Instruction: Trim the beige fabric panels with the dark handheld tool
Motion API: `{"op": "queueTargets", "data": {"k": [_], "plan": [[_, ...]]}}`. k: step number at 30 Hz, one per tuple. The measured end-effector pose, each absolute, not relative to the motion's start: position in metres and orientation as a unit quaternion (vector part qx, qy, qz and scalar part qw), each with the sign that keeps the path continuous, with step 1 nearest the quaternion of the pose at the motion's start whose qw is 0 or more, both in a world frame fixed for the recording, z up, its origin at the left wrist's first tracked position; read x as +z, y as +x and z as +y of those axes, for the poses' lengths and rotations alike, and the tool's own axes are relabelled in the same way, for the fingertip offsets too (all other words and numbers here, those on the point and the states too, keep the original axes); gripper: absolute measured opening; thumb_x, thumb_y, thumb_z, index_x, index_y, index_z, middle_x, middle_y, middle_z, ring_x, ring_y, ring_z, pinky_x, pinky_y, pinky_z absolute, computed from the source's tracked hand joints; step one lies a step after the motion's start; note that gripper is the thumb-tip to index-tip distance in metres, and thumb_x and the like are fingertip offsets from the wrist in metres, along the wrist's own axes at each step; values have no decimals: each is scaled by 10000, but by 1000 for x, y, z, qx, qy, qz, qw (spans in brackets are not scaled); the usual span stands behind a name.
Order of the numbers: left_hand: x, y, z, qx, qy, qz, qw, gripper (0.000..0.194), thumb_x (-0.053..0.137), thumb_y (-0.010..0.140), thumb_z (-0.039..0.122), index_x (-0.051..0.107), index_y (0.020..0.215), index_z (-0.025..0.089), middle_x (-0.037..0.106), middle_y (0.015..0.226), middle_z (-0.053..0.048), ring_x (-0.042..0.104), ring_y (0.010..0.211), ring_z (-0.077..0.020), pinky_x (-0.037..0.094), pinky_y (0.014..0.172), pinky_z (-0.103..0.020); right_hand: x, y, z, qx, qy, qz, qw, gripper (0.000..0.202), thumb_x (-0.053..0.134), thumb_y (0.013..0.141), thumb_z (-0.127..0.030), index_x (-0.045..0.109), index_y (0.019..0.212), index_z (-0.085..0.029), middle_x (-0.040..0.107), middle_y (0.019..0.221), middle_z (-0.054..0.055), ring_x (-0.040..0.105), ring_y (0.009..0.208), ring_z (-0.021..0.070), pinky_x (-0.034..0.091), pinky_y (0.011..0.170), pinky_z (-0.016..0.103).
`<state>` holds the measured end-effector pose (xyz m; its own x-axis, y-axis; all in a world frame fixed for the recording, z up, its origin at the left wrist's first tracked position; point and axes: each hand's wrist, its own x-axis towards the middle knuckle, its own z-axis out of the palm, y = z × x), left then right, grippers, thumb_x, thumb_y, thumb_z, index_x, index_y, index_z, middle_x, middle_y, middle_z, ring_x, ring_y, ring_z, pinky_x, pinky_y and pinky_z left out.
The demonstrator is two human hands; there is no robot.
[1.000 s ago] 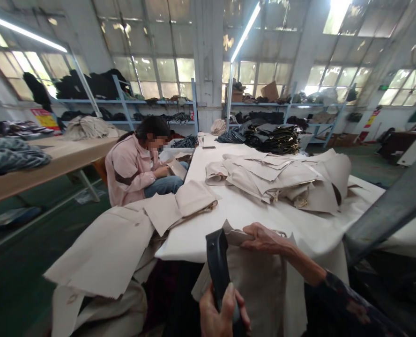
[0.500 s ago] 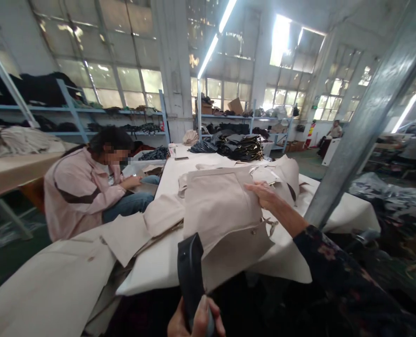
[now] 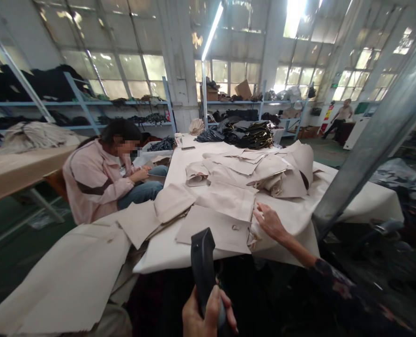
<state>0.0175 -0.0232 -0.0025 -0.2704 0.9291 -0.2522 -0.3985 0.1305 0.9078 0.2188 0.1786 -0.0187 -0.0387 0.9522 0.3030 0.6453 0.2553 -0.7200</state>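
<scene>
At the bottom centre my left hand is closed round a black handheld tool with a curved, blunt upper end; its exact kind I cannot make out. My right hand is beside the right edge of a pile of beige fabric pieces, fingers stretched and somewhat apart, holding nothing that I can see. Just in front lies a beige panel with a small metal fitting near its right corner. Loose threads or strips hang at that side, below my right hand.
More beige pieces are heaped across the white-covered table. Large beige panels lie at the lower left. A seated person works at left. A metal post slants up at right. Black folded goods are stacked at the back.
The beige piece that my right hand held raised now lies down on the table. My right hand has lowered and its fingers have let go. My left hand still grips the black tool.
</scene>
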Motion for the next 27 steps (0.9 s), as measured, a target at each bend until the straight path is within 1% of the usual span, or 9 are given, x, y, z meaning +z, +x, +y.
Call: {"op": "queueTargets", "data": {"k": [4,7,9,13,16,19,21,23,27], "plan": [[-11,21,-23,573,258,541,558,452,690,641,574,578,648,137,554,351,-6,480,287,-113,404,338,-199,-57,225,123,148,-497,-780,351,450,514,814,-137,515,1264,-143,503,1328,139,415,1270,269,296,1105,442],[-19,25,-26,556,249,548,574,461,667,653,592,570,637,141,546,340,-4,475,281,-110,398,330,-196,-84,227,109,97,-433,-830,337,487,444,806,-75,515,1279,-165,465,1389,134,346,1328,287,244,1115,529],[-22,28,-27,549,245,552,578,458,652,665,593,564,623,146,543,336,-5,474,277,-110,397,327,-196,-93,227,112,95,-419,-830,356,495,413,805,-67,508,1282,-157,467,1384,152,362,1318,295,268,1098,551],[-21,34,-24,543,245,554,582,437,660,660,574,558,614,151,538,334,-4,474,277,-114,397,323,-198,-82,223,125,161,-436,-798,384,521,423,760,-86,488,1272,-162,588,1226,135,538,1157,254,435,1007,457],[-18,41,-14,542,255,540,591,436,663,651,572,550,609,153,528,334,1,459,270,-104,385,317,-193,-62,220,138,212,-466,-765,389,436,443,807,-163,489,1240,-151,646,1043,102,651,869,201,569,757,347],[-18,51,-1,537,272,527,600,429,654,657,568,528,598,162,518,331,8,445,261,-94,376,313,-185,-47,216,155,250,-484,-745,384,319,515,804,-260,601,1090,-147,642,892,67,622,681,164,547,587,272],[-20,57,7,526,283,527,604,410,647,666,551,513,599,170,511,326,12,444,261,-93,367,306,-179,-43,213,164,267,-482,-745,375,213,550,782,-275,683,898,-156,635,775,43,599,664,166,520,613,270],[-24,63,14,514,288,529,611,395,639,677,538,504,606,174,499,322,20,441,260,-92,358,296,-174,-41,210,170,284,-475,-747,369,203,548,788,-284,706,750,-162,623,684,33,587,659,174,491,641,273],[-29,71,27,503,295,528,618,394,612,699,542,489,628,174,481,327,39,434,259,-84,355,294,-170,-44,207,171,308,-470,-735,380,275,522,817,-315,719,708,-157,609,680,42,578,659,182,445,631,277]]}}
